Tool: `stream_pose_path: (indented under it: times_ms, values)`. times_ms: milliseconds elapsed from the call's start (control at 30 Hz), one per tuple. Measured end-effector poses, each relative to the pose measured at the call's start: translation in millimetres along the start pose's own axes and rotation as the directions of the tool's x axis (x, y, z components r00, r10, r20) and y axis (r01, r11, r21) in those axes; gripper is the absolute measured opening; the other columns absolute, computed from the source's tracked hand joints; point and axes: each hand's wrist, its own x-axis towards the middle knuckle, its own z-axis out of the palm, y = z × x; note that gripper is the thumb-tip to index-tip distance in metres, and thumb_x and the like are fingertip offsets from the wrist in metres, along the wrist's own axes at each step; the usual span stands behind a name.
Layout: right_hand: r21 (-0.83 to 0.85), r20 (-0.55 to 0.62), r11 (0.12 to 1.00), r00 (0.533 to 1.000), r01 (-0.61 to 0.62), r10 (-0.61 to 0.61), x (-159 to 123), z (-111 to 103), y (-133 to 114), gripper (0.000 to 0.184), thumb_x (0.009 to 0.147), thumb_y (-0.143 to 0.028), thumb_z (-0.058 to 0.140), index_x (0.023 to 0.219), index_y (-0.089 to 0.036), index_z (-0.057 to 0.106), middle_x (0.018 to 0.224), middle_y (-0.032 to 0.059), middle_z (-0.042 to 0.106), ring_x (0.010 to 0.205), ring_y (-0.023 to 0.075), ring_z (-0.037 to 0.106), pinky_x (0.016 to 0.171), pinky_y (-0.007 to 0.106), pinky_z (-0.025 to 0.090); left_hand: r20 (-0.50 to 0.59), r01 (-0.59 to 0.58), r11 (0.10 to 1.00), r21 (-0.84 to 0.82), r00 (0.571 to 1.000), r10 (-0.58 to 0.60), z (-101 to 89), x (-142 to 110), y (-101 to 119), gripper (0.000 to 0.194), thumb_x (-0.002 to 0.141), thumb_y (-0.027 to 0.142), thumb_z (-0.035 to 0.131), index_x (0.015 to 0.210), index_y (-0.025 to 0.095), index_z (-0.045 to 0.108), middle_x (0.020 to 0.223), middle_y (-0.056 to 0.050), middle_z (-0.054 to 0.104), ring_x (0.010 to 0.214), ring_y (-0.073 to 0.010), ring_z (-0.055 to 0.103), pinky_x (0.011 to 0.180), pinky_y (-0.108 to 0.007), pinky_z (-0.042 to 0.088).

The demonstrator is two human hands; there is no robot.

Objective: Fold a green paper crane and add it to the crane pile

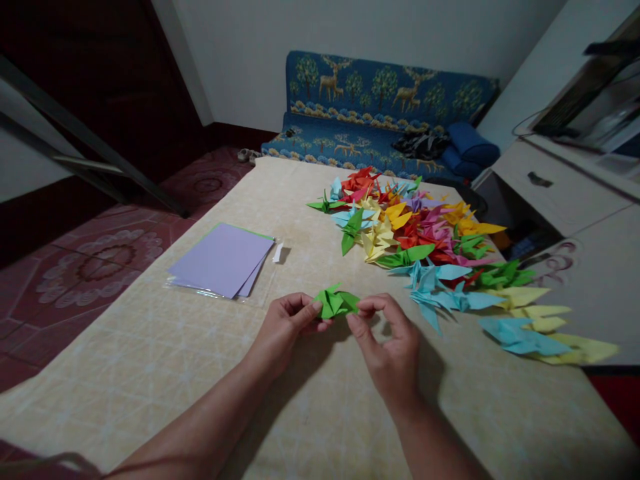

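Between my two hands, just over the table's near half, is a green paper crane (336, 302). My left hand (286, 328) pinches its left side between thumb and fingers. At its right end, my right hand (387, 335) has thumb and forefinger closed on the tip of a wing. Part of the crane is hidden behind the fingertips. Right of and beyond my hands lies a large pile of folded paper cranes (400, 220) in red, yellow, green, blue, pink and orange. A light blue crane (425, 287) on the pile's edge is nearest my right hand.
Left of my hands, purple paper sheets (223, 260) lie on a clear plastic wrapper, with a small white scrap (278, 253) beside them. A patterned cloth covers the table (150, 373). Behind it stands a blue sofa (380, 100); a white cabinet (575, 193) is at the right.
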Motion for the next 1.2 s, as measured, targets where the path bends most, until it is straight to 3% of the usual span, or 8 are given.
stream_pose_path:
  times_ms: [267, 400, 567, 733, 967, 1100, 1200]
  values:
    - [-0.171, 0.050, 0.941, 0.957, 0.291, -0.287, 3.6, 1.9, 3.7, 0.012, 0.081, -0.009, 0.068, 0.082, -0.021, 0.066, 0.076, 0.0018, 0.068, 0.076, 0.0181, 0.062, 0.075, 0.034, 0.045, 0.001, 0.012, 1.000, -0.024, 1.000, -0.012, -0.1, -1.2, -0.3, 0.025, 0.070, 0.032, 0.082, 0.067, 0.011, 0.068, 0.066, -0.003, 0.070, 0.059, -0.0099, 0.066, 0.062, -0.018, 0.054]
    - [-0.255, 0.096, 0.895, 0.930, 0.367, -0.354, 4.0, 0.6, 4.2, 0.014, 0.080, -0.006, 0.067, 0.082, -0.020, 0.066, 0.076, 0.0032, 0.068, 0.076, 0.0191, 0.062, 0.077, 0.038, 0.044, -0.013, 0.027, 0.999, -0.047, 1.000, -0.027, 0.5, -0.6, 1.3, 0.028, 0.067, 0.032, 0.084, 0.064, 0.011, 0.067, 0.065, -0.003, 0.069, 0.059, -0.0100, 0.066, 0.061, -0.017, 0.053]
    - [-0.174, 0.092, 0.925, 0.941, 0.338, -0.326, 2.7, 1.7, 1.7, 0.012, 0.081, -0.008, 0.067, 0.086, -0.019, 0.066, 0.081, 0.0044, 0.069, 0.080, 0.0194, 0.063, 0.079, 0.038, 0.046, -0.035, 0.028, 0.997, -0.073, 0.999, -0.030, 1.8, -0.7, 3.0, 0.029, 0.063, 0.032, 0.086, 0.064, 0.011, 0.066, 0.064, -0.002, 0.068, 0.058, -0.0094, 0.066, 0.062, -0.017, 0.053]
    - [-0.064, 0.058, 0.970, 0.972, 0.233, -0.229, 3.9, 3.7, 0.6, 0.011, 0.082, -0.009, 0.067, 0.079, -0.019, 0.065, 0.077, 0.0035, 0.068, 0.079, 0.0188, 0.063, 0.077, 0.036, 0.047, -0.035, 0.021, 0.997, -0.080, 0.999, -0.024, 1.6, -0.6, 2.0, 0.028, 0.063, 0.031, 0.086, 0.064, 0.011, 0.066, 0.063, -0.002, 0.068, 0.057, -0.0092, 0.066, 0.062, -0.017, 0.054]
    - [0.000, 0.045, 0.982, 0.981, 0.189, -0.189, 3.0, 6.9, 2.7, 0.015, 0.079, -0.006, 0.068, 0.076, -0.020, 0.063, 0.073, 0.0012, 0.067, 0.075, 0.0174, 0.062, 0.077, 0.036, 0.049, -0.039, 0.027, 0.998, -0.064, 0.999, -0.030, 0.9, -1.3, 1.8, 0.027, 0.062, 0.030, 0.087, 0.064, 0.011, 0.068, 0.064, -0.002, 0.069, 0.056, -0.0085, 0.065, 0.062, -0.017, 0.053]
    - [-0.038, 0.030, 0.964, 0.964, 0.265, -0.264, 2.6, 5.9, 0.9, 0.019, 0.077, -0.002, 0.067, 0.074, -0.020, 0.061, 0.073, -0.0003, 0.068, 0.073, 0.0156, 0.065, 0.090, 0.041, 0.048, -0.035, 0.040, 0.997, -0.072, 0.998, -0.043, 2.8, -1.3, 2.3, 0.028, 0.061, 0.031, 0.087, 0.063, 0.011, 0.068, 0.064, -0.002, 0.069, 0.058, -0.0097, 0.065, 0.064, -0.019, 0.054]
    - [-0.131, 0.018, 0.933, 0.942, 0.336, -0.336, 2.1, 5.5, -1.0, 0.021, 0.075, 0.000, 0.067, 0.074, -0.021, 0.060, 0.073, -0.0008, 0.069, 0.072, 0.0148, 0.065, 0.092, 0.042, 0.047, -0.009, 0.059, 0.996, -0.068, 0.998, -0.060, 4.8, -1.5, 1.5, 0.029, 0.061, 0.032, 0.087, 0.063, 0.010, 0.067, 0.065, -0.003, 0.070, 0.061, -0.0113, 0.066, 0.065, -0.020, 0.054]
